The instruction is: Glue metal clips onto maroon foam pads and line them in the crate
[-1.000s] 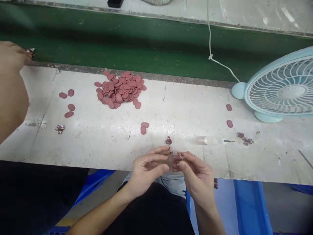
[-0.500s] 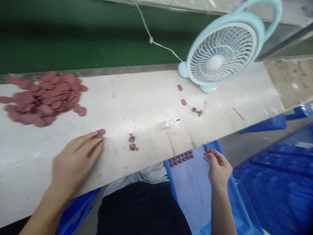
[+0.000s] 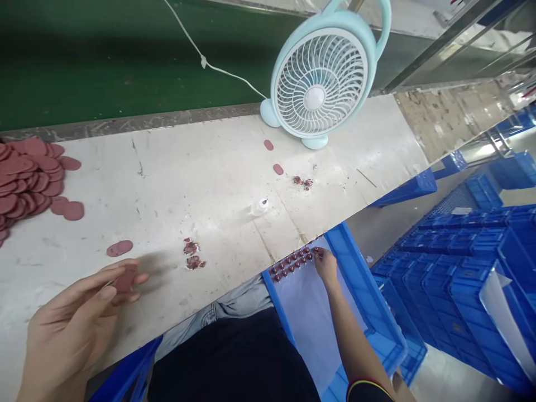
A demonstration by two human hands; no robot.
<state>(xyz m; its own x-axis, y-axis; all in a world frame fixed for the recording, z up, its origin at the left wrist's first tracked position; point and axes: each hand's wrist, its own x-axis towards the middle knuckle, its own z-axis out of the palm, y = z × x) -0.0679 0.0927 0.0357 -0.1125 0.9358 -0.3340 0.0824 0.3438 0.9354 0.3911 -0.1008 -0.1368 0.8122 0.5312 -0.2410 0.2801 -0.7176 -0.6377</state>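
My left hand [image 3: 79, 315] is closed on a flat reddish oval disc [image 3: 125, 280], raised just above the white table [image 3: 176, 184]. Beyond its fingers, two overlapping oval discs [image 3: 119, 248] lie flat. At the table's front edge my right hand [image 3: 325, 265] reaches down into a blue crate [image 3: 360, 279]. Its fingertips pinch a small dark brown piece [image 3: 315, 249] at the end of the rows of such shiny pieces [image 3: 288, 264]. These stand on a white sheet [image 3: 307, 312] in the crate.
A heap of reddish oval discs [image 3: 29, 173] lies far left. Two small clusters of dark brown bits [image 3: 193, 254] and a small white bottle [image 3: 260, 206] are mid-table. A light-blue fan [image 3: 316, 97] stands at the back, its cord behind. Blue crates [image 3: 456, 273] are stacked on the right.
My left hand has drawn back toward me with a disc lifted, and two discs now lie beyond it. My right hand has moved in to the rows of brown pieces. The view has swung right.
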